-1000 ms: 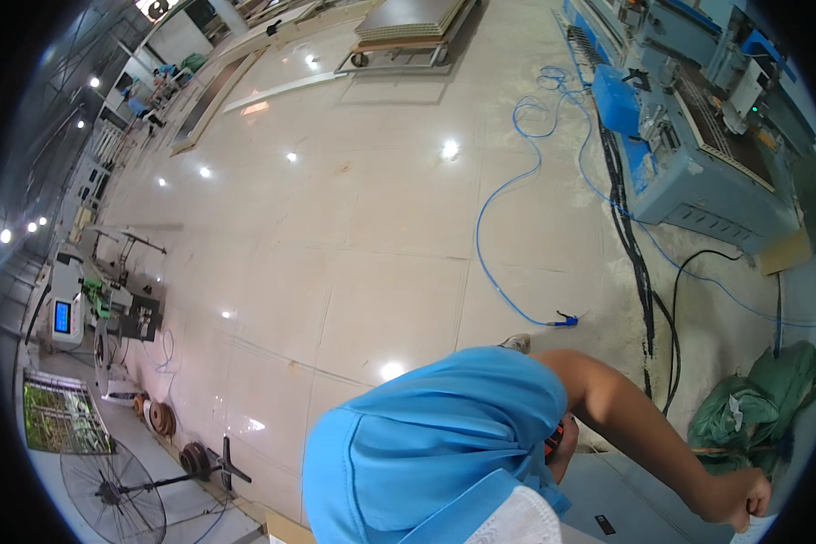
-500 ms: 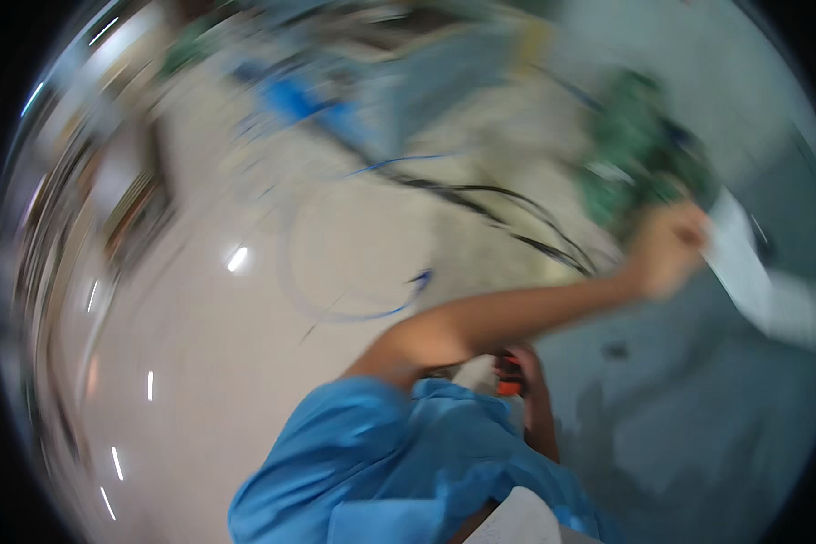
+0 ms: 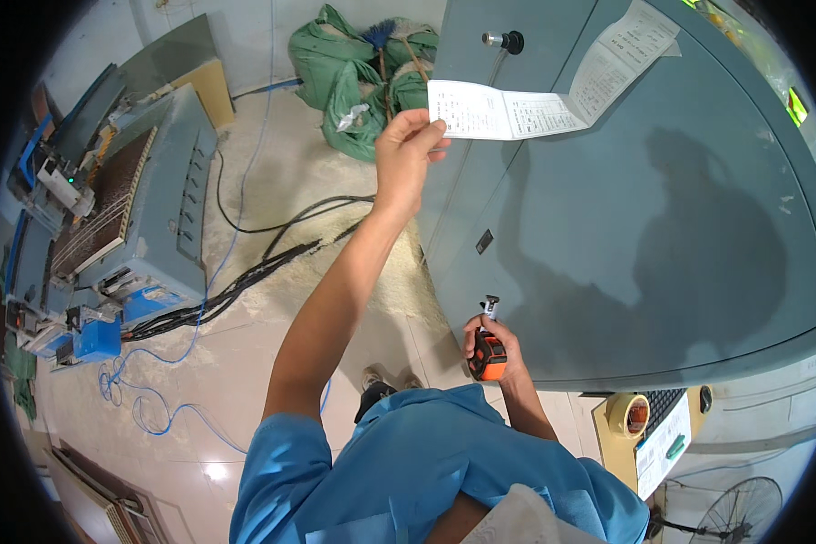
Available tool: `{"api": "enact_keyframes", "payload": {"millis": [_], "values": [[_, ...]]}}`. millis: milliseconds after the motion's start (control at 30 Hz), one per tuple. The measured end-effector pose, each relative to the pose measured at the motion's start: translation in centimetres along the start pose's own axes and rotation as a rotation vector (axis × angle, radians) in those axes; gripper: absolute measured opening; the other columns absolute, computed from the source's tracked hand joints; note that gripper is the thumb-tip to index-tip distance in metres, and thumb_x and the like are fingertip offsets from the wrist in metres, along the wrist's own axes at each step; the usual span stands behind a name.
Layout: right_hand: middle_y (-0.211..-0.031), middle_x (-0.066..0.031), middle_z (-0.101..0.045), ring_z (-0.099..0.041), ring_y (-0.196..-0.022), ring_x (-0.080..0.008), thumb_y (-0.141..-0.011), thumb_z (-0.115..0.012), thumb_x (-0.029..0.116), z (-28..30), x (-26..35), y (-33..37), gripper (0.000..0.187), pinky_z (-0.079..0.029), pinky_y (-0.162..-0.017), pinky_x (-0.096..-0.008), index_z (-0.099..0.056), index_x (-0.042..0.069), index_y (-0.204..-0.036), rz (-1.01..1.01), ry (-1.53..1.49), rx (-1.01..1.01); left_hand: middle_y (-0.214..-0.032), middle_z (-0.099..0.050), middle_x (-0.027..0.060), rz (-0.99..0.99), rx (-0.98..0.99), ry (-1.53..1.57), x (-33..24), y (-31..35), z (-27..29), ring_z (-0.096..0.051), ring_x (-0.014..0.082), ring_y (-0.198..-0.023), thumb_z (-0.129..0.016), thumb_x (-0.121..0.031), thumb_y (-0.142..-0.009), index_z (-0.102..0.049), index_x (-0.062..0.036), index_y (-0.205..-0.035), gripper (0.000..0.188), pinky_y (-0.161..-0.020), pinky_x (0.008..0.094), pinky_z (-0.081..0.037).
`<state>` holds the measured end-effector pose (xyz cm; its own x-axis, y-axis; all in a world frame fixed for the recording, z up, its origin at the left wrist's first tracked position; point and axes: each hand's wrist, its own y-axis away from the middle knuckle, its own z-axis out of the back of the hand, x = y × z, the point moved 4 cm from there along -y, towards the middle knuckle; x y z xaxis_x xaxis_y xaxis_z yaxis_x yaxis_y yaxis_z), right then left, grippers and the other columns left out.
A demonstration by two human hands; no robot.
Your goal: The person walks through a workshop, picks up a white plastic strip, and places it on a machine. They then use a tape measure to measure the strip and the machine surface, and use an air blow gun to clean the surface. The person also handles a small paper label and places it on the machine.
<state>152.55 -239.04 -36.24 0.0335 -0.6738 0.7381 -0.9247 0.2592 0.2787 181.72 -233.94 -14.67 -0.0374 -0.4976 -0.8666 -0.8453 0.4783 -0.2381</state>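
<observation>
My left hand (image 3: pixel 408 150) is stretched forward, thumb and fingers pinching the left end of a creased strip of printed paper (image 3: pixel 544 113). The strip runs in several folded panels across the front of a grey-green metal cabinet (image 3: pixel 589 245); whether its far end is fixed there I cannot tell. Lower down, close to my body, my right hand (image 3: pixel 510 349) is closed around an orange and black tape measure (image 3: pixel 489 355). A small white and dark object (image 3: pixel 490 306) sticks up from the same hand, its kind unclear.
A black knob (image 3: pixel 513 42) juts from the cabinet. Green sacks (image 3: pixel 335 63) stand beside it. Black cables (image 3: pixel 254 276) and a blue hose (image 3: pixel 177 412) cross the floor towards a machine (image 3: pixel 168 199) on the left. At lower right are a tape roll (image 3: pixel 628 416) on a desk and a fan (image 3: pixel 739 512).
The view has swung towards the cabinet and is sharp now. My left hand, blurred near the white paper before, now grips its left end. The tape measure stays in my right hand.
</observation>
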Motion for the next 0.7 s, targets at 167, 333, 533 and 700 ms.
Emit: {"api": "enact_keyframes", "payload": {"millis": [167,333,533,700], "values": [[-0.073,-0.0121,-0.065,-0.063,-0.064,-0.0239,-0.108,-0.053,0.038,0.2,-1.2,-0.3,0.041,-0.051,-0.057,-0.0356,-0.068,0.0,-0.102,0.048,-0.052,-0.083,-0.108,-0.072,0.0076,0.076,0.053,0.056,1.8,-1.5,1.9,-0.071,0.0167,-0.094,-0.068,-0.018,-0.101,-0.066,-0.0032,-0.119,0.023,-0.082,0.0304,-0.054],[-0.073,-0.0107,-0.065,-0.064,-0.062,-0.0224,-0.107,-0.056,0.039,-2.6,-2.0,-1.0,0.042,-0.053,-0.049,-0.0327,-0.07,0.0,-0.098,0.084,0.045,-0.145,-0.1,-0.072,0.0076,0.111,0.081,0.102,2.1,-1.9,2.8,-0.071,0.0154,-0.087,-0.068,-0.015,-0.099,-0.07,0.0003,-0.114,0.021,-0.077,0.0288,-0.055],[-0.074,-0.0106,-0.065,-0.062,-0.063,-0.0215,-0.108,-0.053,0.036,-5.6,-2.5,-1.0,0.042,-0.053,-0.058,-0.034,-0.07,0.0,-0.097,0.124,0.061,-0.161,-0.097,-0.073,0.0072,0.11,0.143,0.107,2.0,-1.9,2.9,-0.071,0.0134,-0.082,-0.069,-0.013,-0.099,-0.071,0.0015,-0.111,0.02,-0.074,0.0267,-0.054],[-0.073,-0.0107,-0.065,-0.06,-0.062,-0.0214,-0.109,-0.051,0.037,-6.4,-2.8,-0.1,0.044,-0.051,-0.058,-0.0342,-0.07,-0.001,-0.098,0.208,0.08,-0.183,-0.102,-0.073,0.0074,0.148,0.187,0.104,2.4,-1.7,3.0,-0.071,0.0154,-0.088,-0.07,-0.016,-0.1,-0.07,-0.0018,-0.112,0.019,-0.08,0.0307,-0.055]]}}
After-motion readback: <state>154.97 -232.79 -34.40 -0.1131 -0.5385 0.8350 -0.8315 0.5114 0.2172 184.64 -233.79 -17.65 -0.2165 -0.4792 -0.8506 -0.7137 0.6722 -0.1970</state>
